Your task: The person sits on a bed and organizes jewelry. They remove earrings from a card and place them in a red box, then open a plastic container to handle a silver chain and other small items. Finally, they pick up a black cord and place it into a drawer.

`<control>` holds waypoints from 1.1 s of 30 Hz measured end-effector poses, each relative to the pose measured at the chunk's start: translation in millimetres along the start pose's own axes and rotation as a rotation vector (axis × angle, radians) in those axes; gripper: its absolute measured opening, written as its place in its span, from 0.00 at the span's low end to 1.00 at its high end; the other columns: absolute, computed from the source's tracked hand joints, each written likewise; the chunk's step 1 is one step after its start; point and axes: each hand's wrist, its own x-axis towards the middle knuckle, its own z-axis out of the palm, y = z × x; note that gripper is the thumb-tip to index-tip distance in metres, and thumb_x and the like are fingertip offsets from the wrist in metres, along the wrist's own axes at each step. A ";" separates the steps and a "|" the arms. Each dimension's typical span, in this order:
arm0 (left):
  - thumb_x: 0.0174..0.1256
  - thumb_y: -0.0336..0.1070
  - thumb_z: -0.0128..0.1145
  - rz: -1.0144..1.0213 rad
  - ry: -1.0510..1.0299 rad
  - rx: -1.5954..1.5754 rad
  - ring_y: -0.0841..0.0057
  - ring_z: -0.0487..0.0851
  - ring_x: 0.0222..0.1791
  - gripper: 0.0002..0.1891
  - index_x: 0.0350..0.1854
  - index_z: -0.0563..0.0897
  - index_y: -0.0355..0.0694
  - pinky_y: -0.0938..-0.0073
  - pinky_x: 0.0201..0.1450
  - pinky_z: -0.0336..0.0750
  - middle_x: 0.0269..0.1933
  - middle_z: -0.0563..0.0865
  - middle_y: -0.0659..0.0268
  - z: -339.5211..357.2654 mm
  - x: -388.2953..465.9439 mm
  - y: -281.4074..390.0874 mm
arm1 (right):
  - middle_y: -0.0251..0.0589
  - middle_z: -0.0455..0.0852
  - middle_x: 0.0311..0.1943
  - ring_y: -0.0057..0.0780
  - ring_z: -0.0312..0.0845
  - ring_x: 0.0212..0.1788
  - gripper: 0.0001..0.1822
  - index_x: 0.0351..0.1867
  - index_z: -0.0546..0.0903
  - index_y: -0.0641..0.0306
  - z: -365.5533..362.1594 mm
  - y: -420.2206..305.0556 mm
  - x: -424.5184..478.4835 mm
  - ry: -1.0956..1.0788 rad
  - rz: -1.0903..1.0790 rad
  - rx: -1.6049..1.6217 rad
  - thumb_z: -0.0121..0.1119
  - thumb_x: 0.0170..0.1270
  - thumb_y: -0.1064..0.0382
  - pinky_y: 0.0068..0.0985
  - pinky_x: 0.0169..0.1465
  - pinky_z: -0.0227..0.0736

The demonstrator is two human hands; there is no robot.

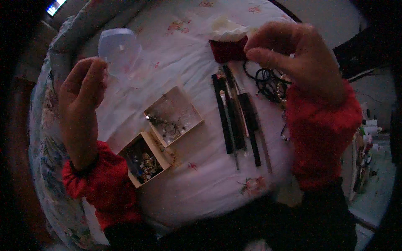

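Observation:
My left hand is raised at the left with its fingers curled in. A translucent plastic container lies just beyond its fingertips. My right hand hovers at the upper right, thumb and forefinger tips brought together. Dim light hides whether either hand pinches something small or thin. Below the right fingertips is a dark red box, with crumpled pale paper at its far side. Between my hands lie a shallow box part with small trinkets and a deeper box holding jewellery-like pieces.
Several makeup brushes and black sticks lie side by side on the floral bedsheet. Dark cords and a beaded strand are tangled under my right wrist. Small bottles stand off the bed at right; a lit screen shows upper left.

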 end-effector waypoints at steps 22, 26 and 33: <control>0.59 0.38 0.49 0.075 0.277 -0.273 0.91 0.56 0.15 0.10 0.34 0.76 0.35 0.87 0.18 0.49 0.17 0.65 0.77 -2.2 -81.1 71.5 | 0.31 0.73 0.19 0.16 0.66 0.22 0.10 0.30 0.73 0.65 107.0 39.8 -119.6 0.488 0.094 0.415 0.52 0.57 0.60 0.16 0.26 0.62; 0.59 0.38 0.49 0.027 0.285 -0.126 0.90 0.61 0.18 0.11 0.33 0.76 0.34 0.88 0.21 0.55 0.19 0.69 0.76 26.8 -98.3 47.2 | 0.36 0.72 0.14 0.20 0.66 0.17 0.12 0.29 0.72 0.67 105.3 36.8 -127.1 0.438 0.052 0.263 0.51 0.57 0.58 0.20 0.22 0.62; 0.60 0.39 0.48 0.095 0.612 0.048 0.87 0.67 0.24 0.12 0.31 0.76 0.35 0.86 0.29 0.62 0.23 0.74 0.72 10.1 -100.9 -9.8 | 0.35 0.71 0.12 0.19 0.65 0.16 0.12 0.29 0.73 0.66 108.0 28.0 -126.2 0.457 0.092 0.313 0.51 0.56 0.57 0.20 0.21 0.60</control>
